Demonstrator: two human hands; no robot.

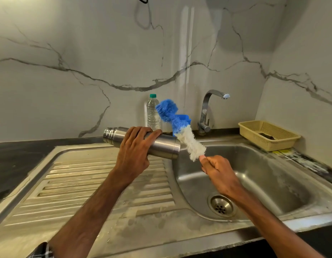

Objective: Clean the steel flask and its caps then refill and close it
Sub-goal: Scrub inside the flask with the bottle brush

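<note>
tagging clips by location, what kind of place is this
Likely a home kitchen: a stainless steel sink with ribbed drainboard, a curved chrome tap, and a dark stone counter.

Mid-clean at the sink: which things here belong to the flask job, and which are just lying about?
Job: steel flask, held by the left hand; bottle brush, gripped by the right hand; sink; tap; plastic water bottle, possibly for the refill.
Lying about: yellow basket; blue holder behind the brush.
</note>
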